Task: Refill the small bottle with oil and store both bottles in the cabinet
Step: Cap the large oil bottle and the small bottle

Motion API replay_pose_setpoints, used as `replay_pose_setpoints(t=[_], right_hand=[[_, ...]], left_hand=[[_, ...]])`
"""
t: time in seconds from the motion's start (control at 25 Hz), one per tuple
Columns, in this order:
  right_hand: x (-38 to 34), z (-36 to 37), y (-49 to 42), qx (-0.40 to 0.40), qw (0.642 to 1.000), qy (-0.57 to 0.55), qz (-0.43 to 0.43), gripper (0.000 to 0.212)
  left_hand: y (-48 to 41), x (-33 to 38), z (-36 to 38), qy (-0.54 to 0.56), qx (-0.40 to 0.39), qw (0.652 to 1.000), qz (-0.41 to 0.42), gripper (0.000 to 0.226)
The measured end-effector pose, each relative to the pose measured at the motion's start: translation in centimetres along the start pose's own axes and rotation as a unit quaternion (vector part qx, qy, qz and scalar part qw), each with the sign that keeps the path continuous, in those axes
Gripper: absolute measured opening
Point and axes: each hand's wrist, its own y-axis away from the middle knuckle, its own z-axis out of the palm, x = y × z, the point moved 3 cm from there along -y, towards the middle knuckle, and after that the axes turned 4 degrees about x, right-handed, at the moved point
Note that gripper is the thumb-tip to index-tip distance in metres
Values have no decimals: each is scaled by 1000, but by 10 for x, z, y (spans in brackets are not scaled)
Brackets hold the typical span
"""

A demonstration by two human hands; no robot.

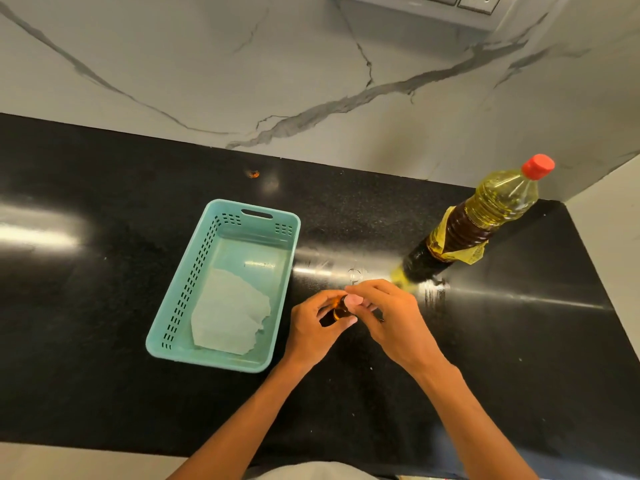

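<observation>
- Head view: a small bottle point(338, 310) of amber-brown glass is sitting just below the middle of the picture, low over the black counter point(104, 306). Fingers are hiding most of it, and whether it is touching the counter cannot be told.
- The left hand point(313, 329) is gripping its body from 9 o'clock, fingers and thumb curled round it.
- The right hand point(389, 315) is pinching its top from 3 o'clock, fingers bent, thumb lying across the mouth.
- A big bottle point(479, 220) is standing near, at 2 o'clock from the hands, with yellow oil showing in its upper part. It is wearing a red cap point(538, 166) and a yellow label.
- A teal basket point(188, 278) is lying at 9 o'clock, just beside the left hand, holding a crumpled white sheet point(230, 311) at its near end.
</observation>
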Motion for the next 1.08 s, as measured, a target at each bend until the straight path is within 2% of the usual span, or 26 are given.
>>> replay_pose_setpoints(t=[0.12, 0.24, 0.36, 0.52, 0.56, 0.64, 0.72, 0.8, 0.84, 0.92, 1.0, 1.08], right_hand=[[-2, 0, -5, -25, 999, 43, -7, 27], [-3, -4, -10, -35, 996, 82, 8, 17], [-5, -5, -17, -48, 987, 147, 36, 36], [-7, -16, -24, -113, 986, 120, 34, 66], [-8, -20, -27, -130, 985, 116, 12, 60], [-10, -22, -31, -164, 980, 105, -32, 36], [-13, -18, -35, -165, 973, 160, -14, 20], [-12, -14, -38, -137, 949, 283, 23, 45], [-11, -14, -38, -125, 946, 297, 32, 53], [-9, -18, -37, -125, 972, 195, 24, 41], [-11, -21, -39, -174, 978, 114, -6, 28], [-11, -19, -40, -182, 967, 181, -3, 19]], left_hand=[[-1, 1, -1, -7, -3, 1000, 10, 39], [-1, 3, -2, -18, -5, 1000, 17, 42], [-1, 5, -1, -28, -8, 999, 26, 43], [0, 9, -1, -13, -3, 999, 35, 38], [0, 8, 0, -13, -2, 999, 32, 38], [0, 3, 1, -21, -2, 1000, 21, 38], [0, 0, 1, -33, -3, 999, 16, 38], [-1, -1, 1, -38, -2, 999, 20, 36], [-1, 0, 1, -38, -3, 999, 21, 36], [-2, 0, 1, -37, 0, 999, 14, 37], [-2, -1, 2, -39, 4, 999, 2, 39], [-2, -1, 3, -47, 5, 999, 3, 39]])
